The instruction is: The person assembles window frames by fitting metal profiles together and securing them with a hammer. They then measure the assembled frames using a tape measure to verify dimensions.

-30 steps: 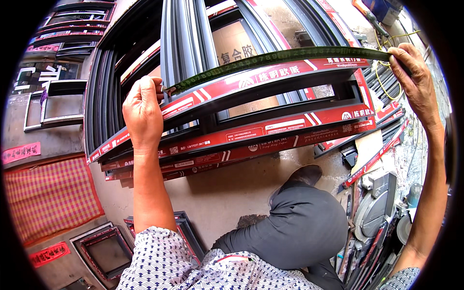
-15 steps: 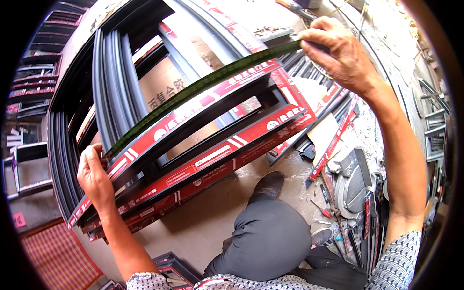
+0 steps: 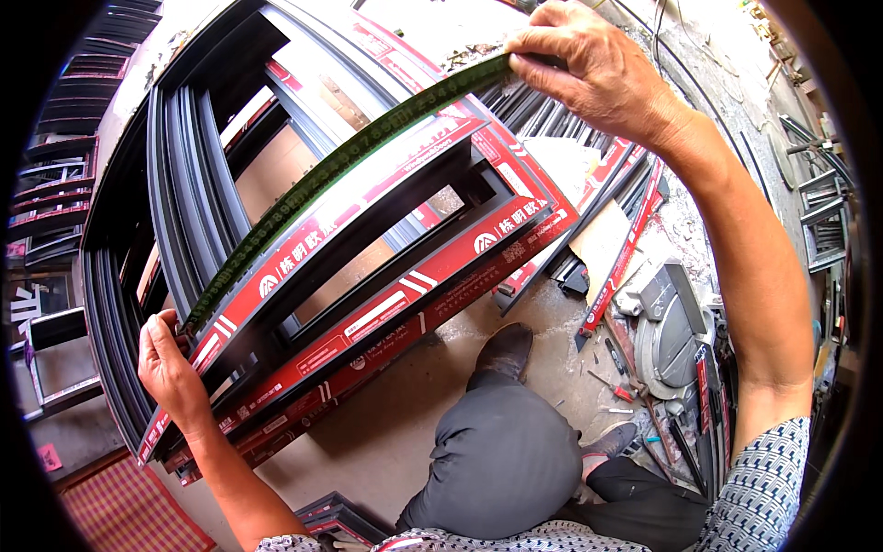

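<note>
A dark green tape measure blade (image 3: 361,155) with markings stretches in a slight arc between my two hands. My left hand (image 3: 175,375) pinches its near-left end by the corner of the stacked window frames. My right hand (image 3: 602,78) is closed on the far-right end, thumb and fingers pressed together; whether the tape's case is in the palm is hidden. Below the blade lie dark grey metal frames (image 3: 313,362) with red and white protective film, stacked on each other. The blade runs above and roughly along the top frame's near bar (image 3: 354,221).
Grey profiles (image 3: 198,175) lie across the stack at left. On the floor to the right are a grey round-based machine (image 3: 670,345), a screwdriver (image 3: 614,386) and loose profile offcuts (image 3: 618,267). A checked cloth (image 3: 138,506) lies lower left; more frames (image 3: 60,198) stand beyond.
My right hand and its end of the blade have shifted left and slightly up in view. My left hand sits a little lower and further left, still pinching. The blade's markings now show more clearly.
</note>
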`<state>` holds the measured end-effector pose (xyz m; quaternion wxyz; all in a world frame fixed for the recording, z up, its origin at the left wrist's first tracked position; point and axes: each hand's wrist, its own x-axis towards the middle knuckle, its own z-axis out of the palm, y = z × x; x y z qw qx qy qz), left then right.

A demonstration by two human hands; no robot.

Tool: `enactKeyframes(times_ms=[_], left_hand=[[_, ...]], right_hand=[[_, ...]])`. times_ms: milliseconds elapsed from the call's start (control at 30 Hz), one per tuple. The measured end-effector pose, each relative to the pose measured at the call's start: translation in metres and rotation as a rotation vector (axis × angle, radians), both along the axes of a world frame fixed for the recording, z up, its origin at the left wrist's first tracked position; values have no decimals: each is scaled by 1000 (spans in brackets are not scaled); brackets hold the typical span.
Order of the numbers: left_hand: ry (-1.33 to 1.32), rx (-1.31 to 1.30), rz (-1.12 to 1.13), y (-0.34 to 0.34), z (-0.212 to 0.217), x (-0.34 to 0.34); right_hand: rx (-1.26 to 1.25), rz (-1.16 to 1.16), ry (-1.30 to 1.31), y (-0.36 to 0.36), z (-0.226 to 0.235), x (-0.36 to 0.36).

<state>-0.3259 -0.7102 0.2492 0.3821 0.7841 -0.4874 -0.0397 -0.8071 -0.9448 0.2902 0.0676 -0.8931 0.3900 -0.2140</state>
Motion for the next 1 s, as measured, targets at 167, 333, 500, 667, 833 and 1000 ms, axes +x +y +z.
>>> enactKeyframes(times_ms=[167,333,500,667,833,1000], left_hand=[[-15,1,-3,0,0,-1],[-16,-3,-4,-1,0,-3],[-32,-19,-1,-3,0,-6],[-26,-13,7,-3,1,-6],[-23,-24,-6,-3,-1,-5],[-23,-13,2,-2,0,-5]], right_hand=[[0,14,-13,-1,-1,-1],[10,-4,16,-2,-1,0],[28,-14,30,-1,0,0],[25,-9,25,-1,0,1],[4,-5,38,-4,-2,-1],[18,-10,46,-4,-1,0]])
